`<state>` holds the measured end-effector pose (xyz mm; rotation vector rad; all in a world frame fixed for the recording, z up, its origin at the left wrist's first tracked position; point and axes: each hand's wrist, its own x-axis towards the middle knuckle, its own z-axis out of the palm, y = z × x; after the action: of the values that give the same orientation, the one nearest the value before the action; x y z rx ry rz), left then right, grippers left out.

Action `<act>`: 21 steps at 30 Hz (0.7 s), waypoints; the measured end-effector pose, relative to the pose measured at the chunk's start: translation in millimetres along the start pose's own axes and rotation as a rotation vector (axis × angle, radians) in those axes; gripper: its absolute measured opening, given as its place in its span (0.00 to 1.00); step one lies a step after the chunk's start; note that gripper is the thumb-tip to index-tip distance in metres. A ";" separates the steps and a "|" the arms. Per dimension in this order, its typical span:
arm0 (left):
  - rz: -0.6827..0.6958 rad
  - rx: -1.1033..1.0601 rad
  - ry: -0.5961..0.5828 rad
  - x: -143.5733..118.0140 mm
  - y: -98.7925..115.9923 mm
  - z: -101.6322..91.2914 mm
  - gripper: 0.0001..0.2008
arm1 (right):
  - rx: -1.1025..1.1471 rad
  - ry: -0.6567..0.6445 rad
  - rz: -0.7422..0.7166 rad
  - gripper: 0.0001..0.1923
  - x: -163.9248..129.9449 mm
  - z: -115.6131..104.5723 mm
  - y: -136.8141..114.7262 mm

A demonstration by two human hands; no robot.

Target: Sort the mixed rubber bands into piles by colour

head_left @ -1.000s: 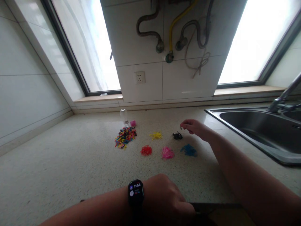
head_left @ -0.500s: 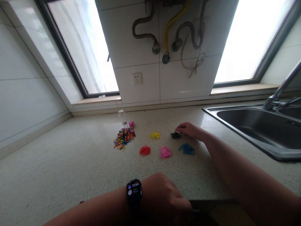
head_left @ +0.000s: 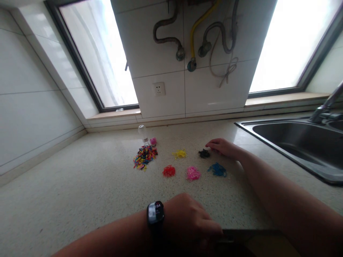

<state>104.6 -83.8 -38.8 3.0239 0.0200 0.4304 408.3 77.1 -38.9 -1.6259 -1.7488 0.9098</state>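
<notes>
My right hand (head_left: 221, 146) is at the far right of the piles. Its fingertips are just beside and above a small pile of black rubber bands (head_left: 204, 153), and its fingers look slightly apart with nothing visible in them. My left hand (head_left: 187, 217), below a wrist with a black smartwatch (head_left: 155, 212), is curled at the counter's front edge; what its fingers hold, if anything, is hidden. Nearby lie piles of yellow rubber bands (head_left: 179, 154), red rubber bands (head_left: 169, 171), pink rubber bands (head_left: 193, 173) and blue rubber bands (head_left: 218, 169). Mixed-colour rubber bands (head_left: 145, 156) form a larger heap leftward.
Behind the mixed heap stand a clear bottle (head_left: 143, 134) and a pink cap (head_left: 153, 141). A steel sink (head_left: 294, 142) with a tap (head_left: 321, 110) is set into the counter (head_left: 88, 185) at the right. A tiled wall with a socket (head_left: 159, 89) rises behind.
My right hand has drawn slightly off the black rubber bands, which show more fully. The whole view has shifted a little. My left hand stays at the counter edge.
</notes>
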 end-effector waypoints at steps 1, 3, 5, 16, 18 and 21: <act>-0.026 -0.007 0.005 -0.9 -3.1 -2.0 0.04 | 0.002 0.001 0.002 0.23 -1.0 -0.4 -0.9; -0.084 0.010 0.009 -2.3 -10.9 -9.9 0.03 | 0.007 0.005 0.001 0.23 -2.3 -1.2 -1.7; -0.150 0.055 0.005 -4.1 -21.2 -23.8 0.05 | 0.011 0.003 -0.005 0.23 -2.6 -1.8 -1.2; -0.976 0.300 -0.014 -75.4 -115.0 -98.1 0.09 | 0.027 -0.029 -0.029 0.23 1.5 -3.4 3.9; -1.083 0.369 -0.048 -87.1 -123.6 -94.7 0.11 | 0.031 -0.028 -0.035 0.23 1.8 -3.7 4.2; -1.150 0.414 -0.109 -92.7 -127.1 -87.3 0.13 | 0.021 -0.026 -0.043 0.23 2.0 -4.1 3.9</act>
<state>-8.9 47.8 7.8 2.7188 1.8696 0.1316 413.7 79.6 -39.6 -1.5638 -1.7783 0.9299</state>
